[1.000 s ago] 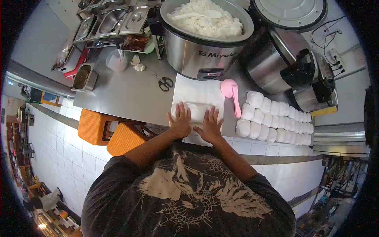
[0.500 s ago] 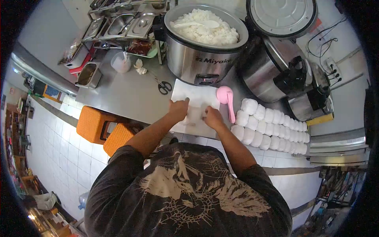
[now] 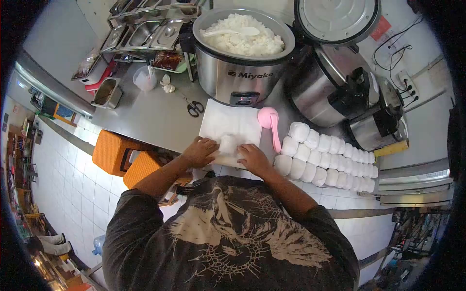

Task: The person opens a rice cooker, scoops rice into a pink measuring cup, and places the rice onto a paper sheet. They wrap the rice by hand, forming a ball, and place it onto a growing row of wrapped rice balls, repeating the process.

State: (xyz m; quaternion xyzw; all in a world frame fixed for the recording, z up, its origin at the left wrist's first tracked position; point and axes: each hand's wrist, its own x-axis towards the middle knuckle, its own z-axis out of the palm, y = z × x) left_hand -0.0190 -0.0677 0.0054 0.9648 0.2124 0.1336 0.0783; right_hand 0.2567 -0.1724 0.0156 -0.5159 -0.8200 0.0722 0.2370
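Note:
A small white mound, apparently rice (image 3: 227,144), lies on the front part of white wrapping paper (image 3: 230,119) at the counter's front edge. My left hand (image 3: 200,152) is at the paper's left side, its fingers bent over the sheet close to the mound. On the opposite side my right hand (image 3: 253,159) grips the paper near its front right corner, fingertips beside the mound. Both thumbs are largely hidden. A pink scoop (image 3: 268,119) rests right of the paper, its handle toward me. Farther right sit rows of white wrapped bundles (image 3: 310,157).
Behind the paper stands an open rice cooker (image 3: 238,77) full of rice, with a white paddle (image 3: 247,31) on top. More cookers (image 3: 330,89) are at the right. Scissors (image 3: 195,108) and a plastic cup (image 3: 144,78) are left. Orange stools (image 3: 114,153) stand below the counter.
Both hands have moved nearer to me and down to the paper's front part, on either side of the mound. My view has shifted slightly, so the counter things appear farther left.

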